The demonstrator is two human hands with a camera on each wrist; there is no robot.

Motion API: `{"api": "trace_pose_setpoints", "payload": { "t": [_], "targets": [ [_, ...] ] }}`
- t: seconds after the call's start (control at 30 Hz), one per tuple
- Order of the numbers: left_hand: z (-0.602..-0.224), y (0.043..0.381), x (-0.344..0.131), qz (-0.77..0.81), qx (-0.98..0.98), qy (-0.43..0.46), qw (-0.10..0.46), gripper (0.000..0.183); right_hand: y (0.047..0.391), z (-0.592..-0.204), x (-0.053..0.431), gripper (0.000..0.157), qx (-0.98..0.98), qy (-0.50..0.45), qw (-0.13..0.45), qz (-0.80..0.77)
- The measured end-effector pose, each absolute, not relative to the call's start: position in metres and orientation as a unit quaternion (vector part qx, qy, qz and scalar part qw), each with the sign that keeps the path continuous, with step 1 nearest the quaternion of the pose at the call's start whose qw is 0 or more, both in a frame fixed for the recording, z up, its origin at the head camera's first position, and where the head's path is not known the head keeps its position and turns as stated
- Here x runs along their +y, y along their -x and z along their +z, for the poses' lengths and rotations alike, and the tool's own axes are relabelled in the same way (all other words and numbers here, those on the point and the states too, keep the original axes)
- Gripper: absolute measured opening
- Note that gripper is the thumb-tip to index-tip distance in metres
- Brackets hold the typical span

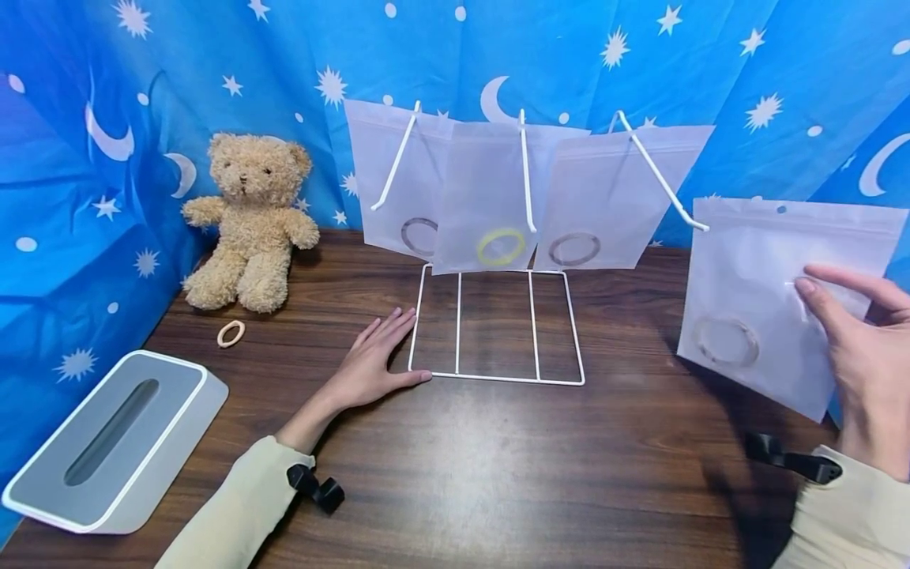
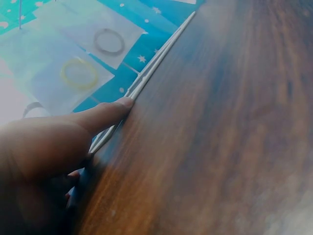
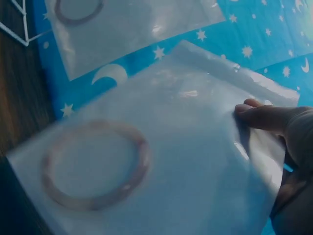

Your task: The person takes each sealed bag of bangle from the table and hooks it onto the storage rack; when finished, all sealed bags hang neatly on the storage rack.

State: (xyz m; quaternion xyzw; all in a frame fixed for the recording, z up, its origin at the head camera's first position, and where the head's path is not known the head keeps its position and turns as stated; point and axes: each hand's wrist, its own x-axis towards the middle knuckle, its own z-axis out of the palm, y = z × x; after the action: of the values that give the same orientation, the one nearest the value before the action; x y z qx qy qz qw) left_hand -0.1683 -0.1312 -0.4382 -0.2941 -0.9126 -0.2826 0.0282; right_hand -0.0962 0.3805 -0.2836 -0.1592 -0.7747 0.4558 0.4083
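My right hand [image 1: 870, 348] pinches a frosted zip bag [image 1: 753, 276] by its right side, between thumb and fingers. A pale bangle [image 3: 144, 159] shows through this bag's lower left, and a small hole sits in its top edge. The bag hangs in the air, its upper left corner by the tip of the right hook [image 1: 657, 170]. Fingers spread, my left hand [image 1: 366, 367] rests at the near left corner of a white wire rack [image 1: 498, 380], thumb on the front bar. Three similar bags hang on the rack's hooks; the middle one [image 1: 486, 182] holds a yellow bangle [image 1: 483, 257].
A teddy bear [image 1: 249, 213] sits at the back left. In front of it lies a small light ring [image 1: 231, 345]. A grey and white tissue box [image 1: 171, 387] stands at the left. Blue star-patterned cloth [image 1: 569, 47] closes off the back of the wooden table [image 1: 498, 474].
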Motion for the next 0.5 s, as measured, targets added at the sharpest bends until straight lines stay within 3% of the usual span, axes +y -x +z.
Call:
{"api": "trace_pose_setpoints", "payload": {
  "t": [0.33,0.5],
  "targets": [
    [-0.438,0.167,-0.131,-0.286,-0.911,0.297,0.027,0.094,0.088,-0.283,0.392,0.023,-0.757,0.124,0.439,0.468],
    [-0.439,0.167,-0.131,-0.288,-0.910,0.297,0.034,0.094,0.082,-0.284,0.401,0.032,-0.657,0.024,0.478,0.583]
  ]
}}
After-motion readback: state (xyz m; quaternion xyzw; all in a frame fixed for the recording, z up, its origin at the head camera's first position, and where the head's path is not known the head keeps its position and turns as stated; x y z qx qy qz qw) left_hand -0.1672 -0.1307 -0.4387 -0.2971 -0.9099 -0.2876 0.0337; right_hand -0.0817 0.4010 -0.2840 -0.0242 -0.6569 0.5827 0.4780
